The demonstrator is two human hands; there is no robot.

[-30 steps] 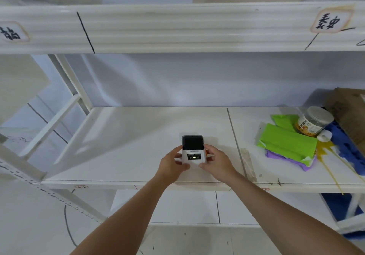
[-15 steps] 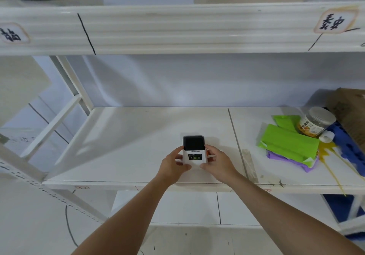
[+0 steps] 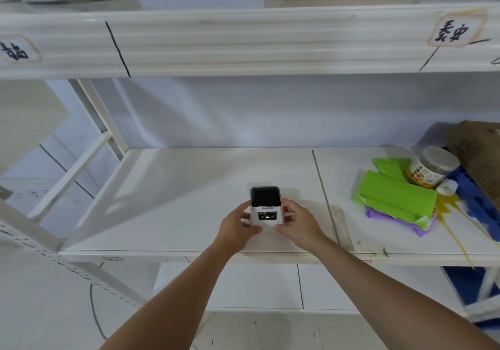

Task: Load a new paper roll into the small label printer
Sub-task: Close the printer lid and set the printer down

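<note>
A small white label printer (image 3: pixel 265 206) with a dark grey lid and a lit green indicator on its front stands on the white shelf board (image 3: pixel 176 203), near the front edge. My left hand (image 3: pixel 238 226) grips its left side and my right hand (image 3: pixel 296 223) grips its right side. The lid looks closed. A small white paper roll (image 3: pixel 447 187) lies far right, beside a jar.
To the right lie green and purple folded paper sheets (image 3: pixel 395 195), a lidded plastic jar (image 3: pixel 431 167), a brown cardboard box (image 3: pixel 481 154) and a blue sheet (image 3: pixel 479 200). The upper shelf beam (image 3: pixel 243 43) hangs overhead. A diagonal shelf brace (image 3: pixel 73 171) stands at left.
Both hands have stayed on the printer in nearly the same place; the view has shifted only slightly.
</note>
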